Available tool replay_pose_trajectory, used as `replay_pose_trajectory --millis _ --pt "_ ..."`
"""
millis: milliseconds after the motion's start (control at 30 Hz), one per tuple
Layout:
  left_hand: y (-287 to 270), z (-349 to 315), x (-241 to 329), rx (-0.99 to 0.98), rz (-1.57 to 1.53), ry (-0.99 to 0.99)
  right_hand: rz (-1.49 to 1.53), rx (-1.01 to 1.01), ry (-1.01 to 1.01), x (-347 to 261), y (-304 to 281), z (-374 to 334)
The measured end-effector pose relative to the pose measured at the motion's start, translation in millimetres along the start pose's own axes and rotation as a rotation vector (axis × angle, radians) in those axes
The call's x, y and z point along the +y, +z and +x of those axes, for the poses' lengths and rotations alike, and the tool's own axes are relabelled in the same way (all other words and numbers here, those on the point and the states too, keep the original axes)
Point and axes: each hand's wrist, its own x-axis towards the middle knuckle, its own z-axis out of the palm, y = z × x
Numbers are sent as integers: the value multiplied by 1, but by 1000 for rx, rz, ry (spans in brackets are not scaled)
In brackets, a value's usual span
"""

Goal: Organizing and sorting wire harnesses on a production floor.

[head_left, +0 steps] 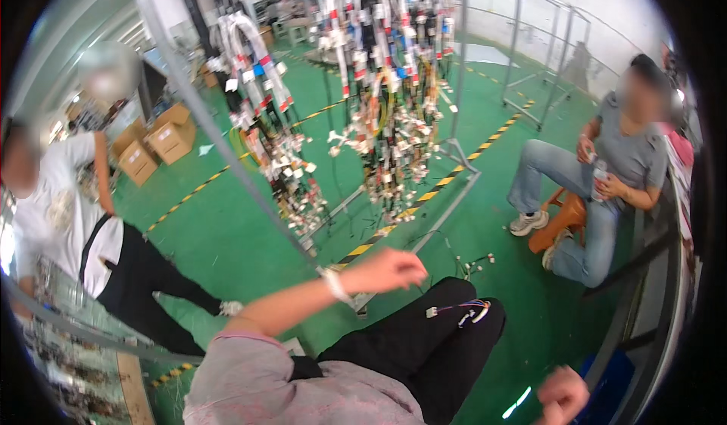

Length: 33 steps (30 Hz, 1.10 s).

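Observation:
My left hand (388, 269), with a white band at the wrist, is raised above my left thigh. Its fingers are bent and blurred, and I make out nothing held in them. At the lower right, my right hand (563, 396) is off to the side of my lap, its fingers curled in and nothing visible between them. Across my black-trousered knee lies a short wire harness (463, 308) with a white connector at one end and coloured wires. Beyond the knee, a dark cable with small white connectors (475, 264) shows against the green floor.
A metal rack (189, 92) ahead carries thick bundles of hanging harnesses (394, 122). One person (76, 221) stands at left; another (606, 175) sits at right on an orange stool (559, 224), holding a bottle. Cardboard boxes (168, 133) stand behind; an empty frame (556, 43) stands far right.

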Motion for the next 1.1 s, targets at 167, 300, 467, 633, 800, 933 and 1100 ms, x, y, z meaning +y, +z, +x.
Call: replay_pose_trajectory --millis 167,300,467,633,800,933,1100 --pt "-87 16 215 360 67 561 -269 130 -463 -32 -78 118" --pt "-115 124 242 252 736 482 -754 105 -155 -45 -42 249" --pt "-118 73 192 150 1300 456 -441 -29 -15 -42 4 188" --pt "-27 -49 236 -133 1329 945 -609 -579 -578 -145 37 76" --pt "-26 19 258 -99 941 979 -919 -150 -567 -91 30 155" --pt "-94 73 189 36 1613 524 -1090 -137 -153 6 -33 182" --pt "-74 -48 166 -148 1127 352 -419 -401 476 -31 -33 72"
